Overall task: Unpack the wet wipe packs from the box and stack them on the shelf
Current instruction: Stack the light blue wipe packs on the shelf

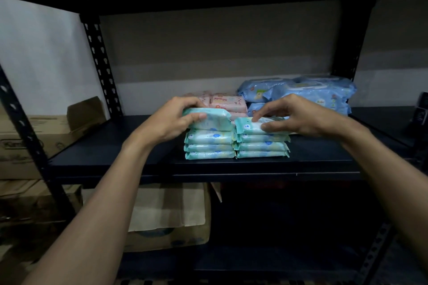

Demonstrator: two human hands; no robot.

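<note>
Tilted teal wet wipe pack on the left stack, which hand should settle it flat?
Left: the left hand already grips that tilted teal plastic pack, while the right hand pinches the right stack's top teal pack.

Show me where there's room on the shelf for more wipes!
Bare shelf lies between the left post and the left teal stack, and right of the right teal stack, in front of the blue packs. Crowded: the back middle, with pink packs.
</note>
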